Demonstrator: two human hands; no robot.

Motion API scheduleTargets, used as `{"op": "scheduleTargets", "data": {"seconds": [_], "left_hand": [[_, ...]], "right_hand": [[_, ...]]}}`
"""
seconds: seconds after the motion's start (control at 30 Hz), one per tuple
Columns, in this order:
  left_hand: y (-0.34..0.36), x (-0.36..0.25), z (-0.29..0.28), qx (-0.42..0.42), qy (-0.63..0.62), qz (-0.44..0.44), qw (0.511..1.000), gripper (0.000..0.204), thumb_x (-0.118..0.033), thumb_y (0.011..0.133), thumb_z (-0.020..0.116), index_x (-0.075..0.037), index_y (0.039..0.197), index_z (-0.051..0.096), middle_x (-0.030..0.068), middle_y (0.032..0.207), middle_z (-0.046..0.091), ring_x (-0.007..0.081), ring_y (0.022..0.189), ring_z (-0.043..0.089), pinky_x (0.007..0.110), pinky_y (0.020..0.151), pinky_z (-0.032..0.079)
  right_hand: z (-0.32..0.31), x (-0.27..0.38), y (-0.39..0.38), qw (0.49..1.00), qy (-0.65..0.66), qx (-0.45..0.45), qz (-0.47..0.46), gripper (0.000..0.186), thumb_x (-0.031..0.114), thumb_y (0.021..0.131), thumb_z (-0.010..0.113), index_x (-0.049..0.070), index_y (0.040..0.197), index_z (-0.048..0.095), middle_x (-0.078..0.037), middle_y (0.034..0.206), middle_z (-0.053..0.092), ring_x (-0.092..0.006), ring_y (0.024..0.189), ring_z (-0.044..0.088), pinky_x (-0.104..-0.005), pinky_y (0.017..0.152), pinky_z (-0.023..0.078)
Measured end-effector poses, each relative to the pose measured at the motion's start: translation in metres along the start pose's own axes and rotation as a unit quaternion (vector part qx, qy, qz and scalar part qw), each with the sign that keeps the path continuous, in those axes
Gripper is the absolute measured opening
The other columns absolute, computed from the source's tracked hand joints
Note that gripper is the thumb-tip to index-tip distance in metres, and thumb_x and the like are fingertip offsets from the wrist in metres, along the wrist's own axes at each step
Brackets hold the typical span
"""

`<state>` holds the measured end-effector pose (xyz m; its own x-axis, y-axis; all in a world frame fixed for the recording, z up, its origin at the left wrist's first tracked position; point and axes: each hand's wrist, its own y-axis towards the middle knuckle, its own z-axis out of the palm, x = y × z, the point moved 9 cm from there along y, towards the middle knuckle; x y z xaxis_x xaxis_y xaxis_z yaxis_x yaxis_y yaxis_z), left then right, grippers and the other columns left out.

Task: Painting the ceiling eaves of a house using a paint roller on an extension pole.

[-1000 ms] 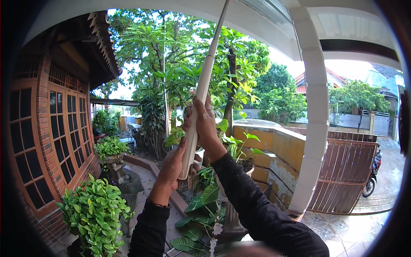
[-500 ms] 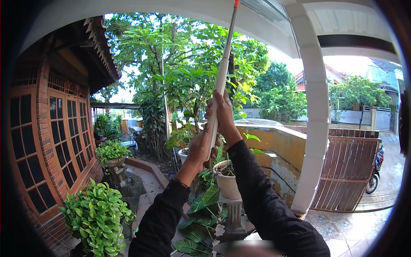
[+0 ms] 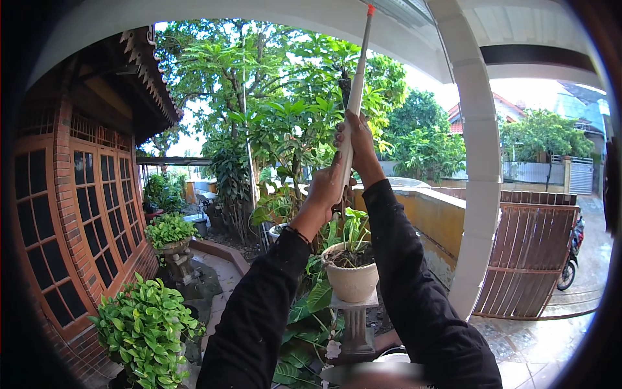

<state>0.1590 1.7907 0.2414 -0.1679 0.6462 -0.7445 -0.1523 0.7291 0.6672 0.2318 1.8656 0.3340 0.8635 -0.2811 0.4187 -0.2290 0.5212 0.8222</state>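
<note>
A long pale telescopic pole rises from my hands toward the white overhead beam. It leans slightly right, narrows toward the top and carries an orange-red collar near the picture's upper edge. Whatever is fixed beyond that collar is out of view. My right hand is closed around the pole higher up. Below it, my left hand wraps the thicker lower part. Both arms are stretched out in front of me in black sleeves.
A potted plant stands on a pedestal between my forearms. At right rises a white pillar, with a brown gate behind it. Leafy bushes and a brick house with windows line the left. Trees fill the background.
Both hands have shifted to the right and slightly up with the pole. Its collar has moved right and a little lower in the picture. More of the potted plant shows.
</note>
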Motion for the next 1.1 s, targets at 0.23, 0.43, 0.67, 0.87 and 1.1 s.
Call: {"op": "scheduleTargets", "data": {"seconds": [0.23, 0.43, 0.67, 0.87, 1.1], "left_hand": [[-0.060, 0.007, 0.016, 0.033, -0.061, -0.099, 0.993, 0.061, -0.066, 0.097, 0.045, -0.007, 0.093, 0.060, 0.0035, 0.068, 0.059, 0.0134, 0.054, 0.058, 0.028, 0.049, 0.049], [-0.112, 0.065, 0.064, 0.273, -0.445, -0.206, 0.827, 0.061, -0.062, 0.101, 0.037, -0.005, 0.113, 0.056, 0.0053, 0.074, 0.058, 0.0174, 0.060, 0.062, 0.034, 0.052, 0.056], [-0.195, 0.121, 0.093, 0.268, -0.259, -0.269, 0.888, 0.087, -0.073, 0.096, 0.029, 0.000, 0.138, 0.049, 0.0159, 0.111, 0.067, 0.0214, 0.092, 0.067, 0.036, 0.085, 0.055], [-0.260, 0.166, 0.134, 0.090, -0.196, -0.216, 0.952, 0.064, -0.063, 0.101, 0.039, -0.003, 0.105, 0.061, 0.0047, 0.079, 0.061, 0.0103, 0.068, 0.061, 0.026, 0.062, 0.051], [-0.356, 0.191, 0.161, 0.071, -0.218, -0.311, 0.922, 0.057, -0.057, 0.102, 0.044, -0.003, 0.091, 0.058, 0.0022, 0.057, 0.053, 0.0108, 0.050, 0.055, 0.030, 0.047, 0.044]], "right_hand": [[0.009, 0.013, -0.049, 0.999, -0.043, -0.014, 0.010, 0.024, 0.032, 0.100, 0.057, 0.016, 0.111, 0.043, -0.003, 0.078, 0.052, -0.0135, 0.056, 0.053, -0.0288, 0.046, 0.047], [-0.023, 0.001, -0.094, 1.000, -0.026, 0.005, -0.003, 0.034, 0.034, 0.100, 0.055, 0.017, 0.126, 0.041, -0.005, 0.076, 0.054, -0.0150, 0.049, 0.053, -0.0284, 0.041, 0.047], [-0.093, 0.032, -0.207, 0.943, -0.321, -0.085, -0.034, 0.046, 0.015, 0.096, 0.062, 0.002, 0.138, 0.049, -0.010, 0.093, 0.067, -0.0142, 0.074, 0.065, -0.0292, 0.058, 0.054], [-0.101, 0.049, -0.291, 0.829, -0.546, -0.104, -0.072, 0.060, 0.012, 0.096, 0.062, 0.005, 0.149, 0.036, -0.012, 0.097, 0.067, -0.0138, 0.071, 0.066, -0.0278, 0.053, 0.054], [-0.115, 0.033, -0.386, 0.940, -0.244, -0.202, 0.126, 0.045, 0.020, 0.100, 0.057, 0.007, 0.141, 0.042, -0.008, 0.085, 0.060, -0.0151, 0.055, 0.059, -0.0272, 0.042, 0.049]]}}
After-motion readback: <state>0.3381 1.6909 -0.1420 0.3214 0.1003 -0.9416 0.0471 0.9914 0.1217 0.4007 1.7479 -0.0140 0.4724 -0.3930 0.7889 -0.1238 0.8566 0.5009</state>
